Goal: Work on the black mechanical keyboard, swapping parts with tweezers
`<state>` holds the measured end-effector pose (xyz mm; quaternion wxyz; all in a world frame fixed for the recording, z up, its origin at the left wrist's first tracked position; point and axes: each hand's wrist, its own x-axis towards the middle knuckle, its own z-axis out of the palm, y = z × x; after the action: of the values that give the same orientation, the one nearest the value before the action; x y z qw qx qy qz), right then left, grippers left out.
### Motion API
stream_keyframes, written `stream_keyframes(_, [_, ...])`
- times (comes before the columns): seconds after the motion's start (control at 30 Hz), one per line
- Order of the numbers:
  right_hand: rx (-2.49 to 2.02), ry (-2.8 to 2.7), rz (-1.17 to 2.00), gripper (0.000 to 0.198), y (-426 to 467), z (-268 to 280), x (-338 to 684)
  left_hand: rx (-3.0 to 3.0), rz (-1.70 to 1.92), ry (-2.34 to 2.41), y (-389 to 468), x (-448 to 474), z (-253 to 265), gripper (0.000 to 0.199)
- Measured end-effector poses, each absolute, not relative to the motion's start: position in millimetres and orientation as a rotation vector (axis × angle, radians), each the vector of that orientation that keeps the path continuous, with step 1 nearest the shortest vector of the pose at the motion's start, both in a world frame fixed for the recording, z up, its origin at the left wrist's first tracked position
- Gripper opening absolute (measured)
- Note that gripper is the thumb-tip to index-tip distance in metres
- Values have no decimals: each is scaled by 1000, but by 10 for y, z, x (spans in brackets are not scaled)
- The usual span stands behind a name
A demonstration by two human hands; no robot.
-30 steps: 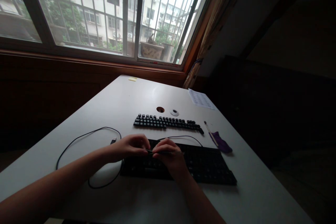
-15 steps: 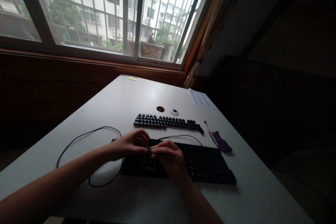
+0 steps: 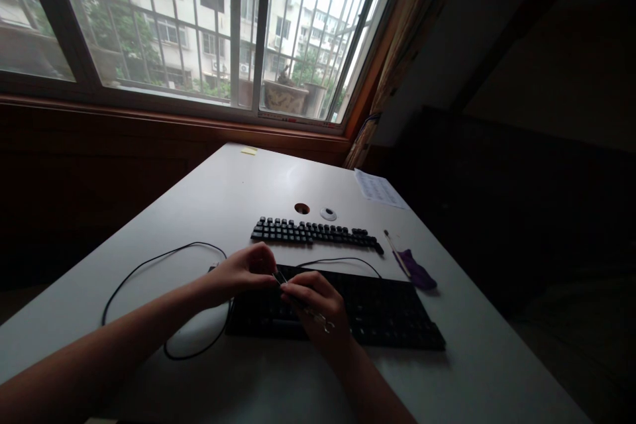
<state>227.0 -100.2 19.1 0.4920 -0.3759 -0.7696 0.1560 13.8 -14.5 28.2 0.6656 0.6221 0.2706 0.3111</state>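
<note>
A black keyboard [image 3: 387, 308] lies flat on the white table, below both of my hands. My right hand [image 3: 318, 301] grips a slim metal tool [image 3: 318, 319], with curved wire-like ends sticking out past the palm. The tool's thin prongs point left, up to the fingertips of my left hand [image 3: 251, 268]. Thumb and forefinger of that hand are bent together in a pinch by the prongs; whatever sits between them is too small and dark to make out. Beyond the keyboard, rows of loose black keycaps [image 3: 283, 230] stand lined up on the table.
A black cable [image 3: 144, 264] loops over the table [image 3: 199, 199] at left. To the right, a thin brush [image 3: 397, 254] rests by a purple cloth [image 3: 417, 271]. Farther back are a round hole [image 3: 302, 209], its white ring [image 3: 328, 214], printed paper [image 3: 380, 188] and a yellow note [image 3: 249, 151].
My right hand has turned and lowered slightly, so the tool's rear end now tilts down. Its prongs show more plainly at the left fingertips. The view has shifted slightly.
</note>
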Motion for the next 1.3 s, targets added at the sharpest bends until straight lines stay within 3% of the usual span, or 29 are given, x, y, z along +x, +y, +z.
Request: stream_keyframes(1.3, [-892,-1869,590,27,-988,285,2272,1401,760,711,-110,136,329,31])
